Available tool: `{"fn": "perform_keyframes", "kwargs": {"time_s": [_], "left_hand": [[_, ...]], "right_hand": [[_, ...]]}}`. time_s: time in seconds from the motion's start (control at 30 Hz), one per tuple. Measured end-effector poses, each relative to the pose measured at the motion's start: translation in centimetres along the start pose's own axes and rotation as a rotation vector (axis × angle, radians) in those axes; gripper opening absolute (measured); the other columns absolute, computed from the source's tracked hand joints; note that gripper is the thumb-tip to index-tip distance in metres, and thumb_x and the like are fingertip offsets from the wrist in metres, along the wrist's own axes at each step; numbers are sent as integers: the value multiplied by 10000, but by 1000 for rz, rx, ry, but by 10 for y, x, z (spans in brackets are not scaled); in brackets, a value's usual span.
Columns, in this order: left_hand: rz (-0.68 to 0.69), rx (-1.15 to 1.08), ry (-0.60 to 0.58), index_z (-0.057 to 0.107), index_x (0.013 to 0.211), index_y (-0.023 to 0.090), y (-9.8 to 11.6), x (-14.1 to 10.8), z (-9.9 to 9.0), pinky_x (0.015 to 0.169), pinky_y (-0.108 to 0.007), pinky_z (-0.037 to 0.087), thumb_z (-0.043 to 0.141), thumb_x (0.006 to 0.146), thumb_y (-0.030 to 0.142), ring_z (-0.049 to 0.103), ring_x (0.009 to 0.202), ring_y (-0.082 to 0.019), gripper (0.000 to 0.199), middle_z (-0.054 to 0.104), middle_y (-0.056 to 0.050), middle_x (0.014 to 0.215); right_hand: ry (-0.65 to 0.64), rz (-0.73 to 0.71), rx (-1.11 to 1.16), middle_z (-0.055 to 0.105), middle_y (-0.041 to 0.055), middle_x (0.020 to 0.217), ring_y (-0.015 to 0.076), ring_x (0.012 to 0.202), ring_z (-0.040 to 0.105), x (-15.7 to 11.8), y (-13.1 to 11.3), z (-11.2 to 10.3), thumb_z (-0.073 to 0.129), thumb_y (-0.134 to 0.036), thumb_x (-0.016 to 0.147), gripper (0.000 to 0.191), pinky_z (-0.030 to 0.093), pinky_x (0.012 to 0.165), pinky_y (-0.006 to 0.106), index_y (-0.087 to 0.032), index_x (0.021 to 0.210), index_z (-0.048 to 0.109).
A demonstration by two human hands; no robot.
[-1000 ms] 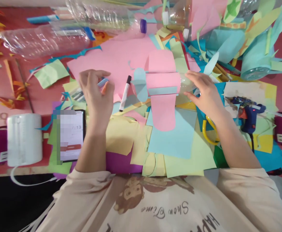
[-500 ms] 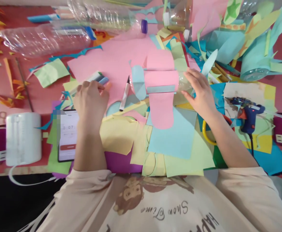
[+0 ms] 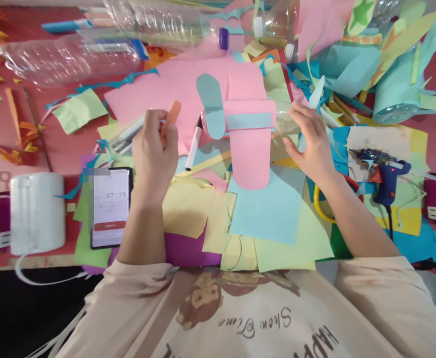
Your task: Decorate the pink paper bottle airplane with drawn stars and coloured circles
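In the head view, an orange marker [image 3: 171,118] is pinched between the fingers of the left hand [image 3: 155,151]. A pink-wrapped plastic bottle [image 3: 250,120] is loosely grasped at its clear end by the right hand's [image 3: 313,144] fingers; between both hands, a black-capped marker [image 3: 193,149] is seen.

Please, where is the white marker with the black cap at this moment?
In the head view, the white marker lies left of centre, between the left hand and the pink-wrapped bottle, its black cap beside the bottle's end.
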State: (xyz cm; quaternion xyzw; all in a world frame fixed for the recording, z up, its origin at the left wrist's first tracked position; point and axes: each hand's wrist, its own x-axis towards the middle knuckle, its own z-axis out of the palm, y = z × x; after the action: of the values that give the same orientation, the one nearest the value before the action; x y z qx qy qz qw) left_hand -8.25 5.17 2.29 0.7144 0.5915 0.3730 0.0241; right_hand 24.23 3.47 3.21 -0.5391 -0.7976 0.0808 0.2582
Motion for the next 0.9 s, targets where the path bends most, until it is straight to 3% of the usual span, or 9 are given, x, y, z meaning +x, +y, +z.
{"fn": "perform_keyframes", "kwargs": {"time_s": [0.2, 0.27, 0.33, 0.4, 0.5, 0.57, 0.67, 0.8, 0.9], "left_hand": [[153, -400, -62, 578, 1109, 257, 40, -23, 8, 492, -256, 356, 416, 973, 418, 437, 485, -90, 265, 527, 45, 606], [276, -410, -175, 588, 1056, 243, 59, -33, 12, 477, -246, 355, 395, 972, 402, 473, 482, -85, 263, 598, 31, 658], [360, -387, -288, 573, 998, 231, 75, -40, 15, 497, -259, 384, 356, 975, 359, 521, 499, -114, 254, 591, 24, 631], [485, -369, -412, 552, 993, 225, 83, -45, 17, 507, -272, 412, 297, 973, 294, 557, 529, -140, 265, 617, 5, 652], [574, -342, -481, 580, 998, 240, 86, -48, 20, 538, -288, 440, 312, 976, 308, 600, 602, -164, 277, 676, -17, 745], [598, -304, -471, 608, 969, 240, 85, -48, 23, 521, -285, 417, 323, 992, 324, 597, 597, -158, 298, 680, -9, 735], [630, -280, -394, 624, 921, 229, 85, -48, 25, 474, -259, 370, 331, 1006, 332, 585, 562, -127, 322, 668, 12, 676], [655, -251, -351, 622, 1030, 228, 80, -42, 20, 479, -263, 358, 360, 995, 287, 546, 513, -114, 271, 635, 30, 619], [507, -278, -241, 628, 989, 243, 64, -31, 10, 496, -262, 370, 390, 956, 296, 497, 498, -114, 246, 590, 31, 592]], "right_hand": [[-13, 76, 226, 638, 73, 1219, 256, 1185, 564, -5, -28, -21, 460, -333, 934, 287, 463, 1000, 489, -279, 1188, 582], [-217, 103, 425, 690, 52, 1066, 216, 964, 651, -11, -47, -29, 512, -385, 920, 330, 546, 830, 396, -267, 1221, 577], [-477, 141, 597, 707, 38, 1012, 177, 801, 658, -18, -62, -30, 569, -447, 888, 537, 556, 694, 325, -260, 1379, 459], [-607, 167, 727, 719, 37, 1028, 172, 818, 667, -24, -72, -23, 519, -482, 911, 575, 553, 694, 302, -256, 1429, 406], [-523, 156, 855, 675, 51, 1191, 193, 1042, 649, -31, -77, -5, 510, -472, 915, 506, 539, 852, 316, -250, 1369, 491], [-475, 181, 902, 656, 58, 1229, 196, 1073, 638, -32, -76, 4, 505, -431, 918, 453, 534, 874, 332, -236, 1326, 530], [-472, 233, 955, 662, 59, 1200, 183, 1011, 648, -33, -74, 10, 466, -373, 924, 390, 545, 813, 325, -217, 1267, 565], [-470, 171, 983, 647, 66, 1142, 159, 894, 640, -34, -72, 10, 518, -396, 905, 375, 540, 724, 300, -225, 1237, 556], [-414, 190, 1065, 619, 17, 900, 116, 688, 585, -36, -70, 13, 591, -423, 873, 412, 500, 583, 257, -235, 1232, 519]]}}
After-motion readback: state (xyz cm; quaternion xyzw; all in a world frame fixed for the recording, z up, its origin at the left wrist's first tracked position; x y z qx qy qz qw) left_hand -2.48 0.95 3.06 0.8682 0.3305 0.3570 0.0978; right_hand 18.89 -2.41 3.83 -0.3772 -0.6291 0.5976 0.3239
